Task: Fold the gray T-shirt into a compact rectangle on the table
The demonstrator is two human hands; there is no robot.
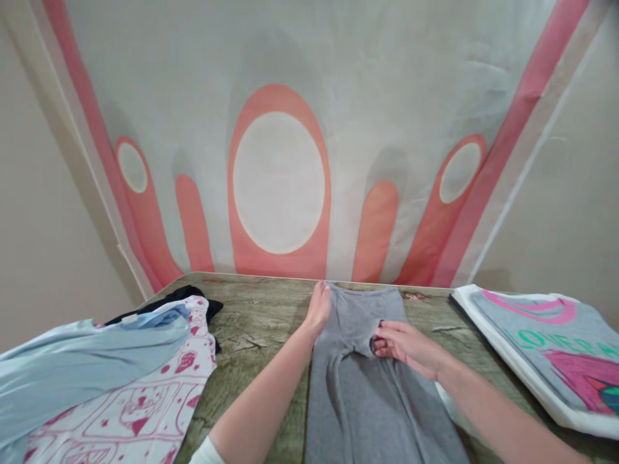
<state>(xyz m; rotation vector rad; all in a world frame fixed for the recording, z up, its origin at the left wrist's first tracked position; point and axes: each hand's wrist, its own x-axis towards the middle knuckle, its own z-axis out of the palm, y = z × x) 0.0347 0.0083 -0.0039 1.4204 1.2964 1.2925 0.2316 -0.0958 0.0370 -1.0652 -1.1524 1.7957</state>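
A pair of grey trousers (358,386) lies on the wooden table, waistband at the far edge and legs running toward me. My left hand (319,308) rests along the left side of the waistband, its fingers stretched out and touching the cloth. Over the right side of the trousers, near the crotch, my right hand (396,345) has its fingers curled into the fabric. A small dark gap shows in the cloth at those fingertips. The ends of the legs are out of the picture.
On the left of the table (251,335) lies a loose pile: a light blue garment (97,367), a white one with pink print (159,399), and black cloth (181,295). Folded shirts (541,335) are stacked at the right. A printed backdrop (425,84) hangs behind.
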